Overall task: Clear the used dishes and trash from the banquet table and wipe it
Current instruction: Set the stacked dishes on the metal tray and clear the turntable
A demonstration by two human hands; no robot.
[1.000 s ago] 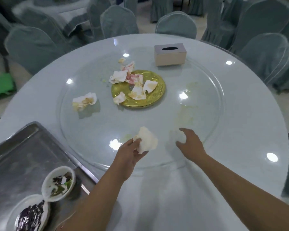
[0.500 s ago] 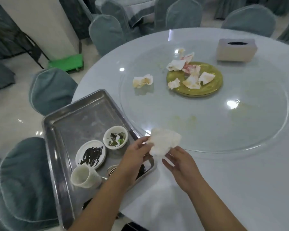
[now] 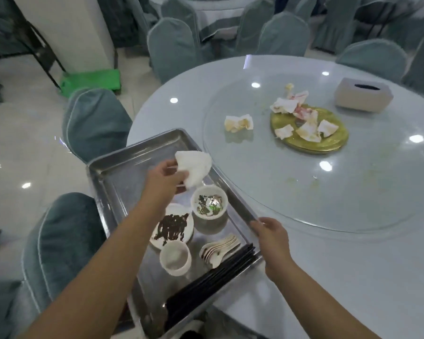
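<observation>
Left hand (image 3: 165,176), fingers clamped on a crumpled napkin (image 3: 194,168), hovers over the steel tray (image 3: 123,167), seemingly about to drop it, while the right hand (image 3: 269,232), fingers curled, grips the tray's edge.

The far half of the metal tray (image 3: 123,172), toward the upper left of the frame, lay bare and open to a hand. Its near half was crowded: a bowl (image 3: 209,203), a smeared plate (image 3: 171,227), a cup (image 3: 175,258), stacked spoons (image 3: 218,249) and black chopsticks (image 3: 213,277). The left hand (image 3: 164,178) held a crumpled napkin (image 3: 194,167) above the tray's middle. On the bench (image 3: 353,277), the lower right stood open; a gold plate (image 3: 328,143), loose tissues (image 3: 239,123) and a tissue box (image 3: 362,97) blocked the upper right.
</observation>
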